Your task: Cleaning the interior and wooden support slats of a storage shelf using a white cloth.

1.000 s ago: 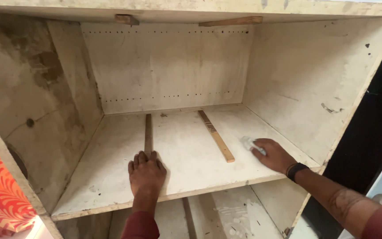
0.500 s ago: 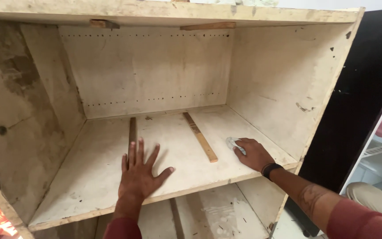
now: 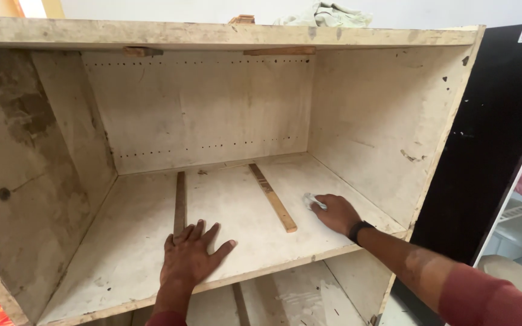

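- We press our left hand (image 3: 190, 259) flat on the shelf (image 3: 122, 241), near its front edge, fingers (image 3: 212, 232) spread open and holding nothing.
- Our right hand (image 3: 335, 212) rests further right on the same shelf, its fingers curled closed on a small pale cloth (image 3: 309, 200) that pokes out to the left of the fingertips.
- The cloth lies on the shelf just beside the right slat (image 3: 273, 196), a light wooden strip running from the back wall toward the front.
- A darker slat (image 3: 180, 202) runs parallel on the left; our left fingertips touch its near end.
- A black band (image 3: 359, 230) sits on our right wrist.
- The cabinet (image 3: 382, 121) is worn and stained; a grey rag (image 3: 324, 13) lies on top.
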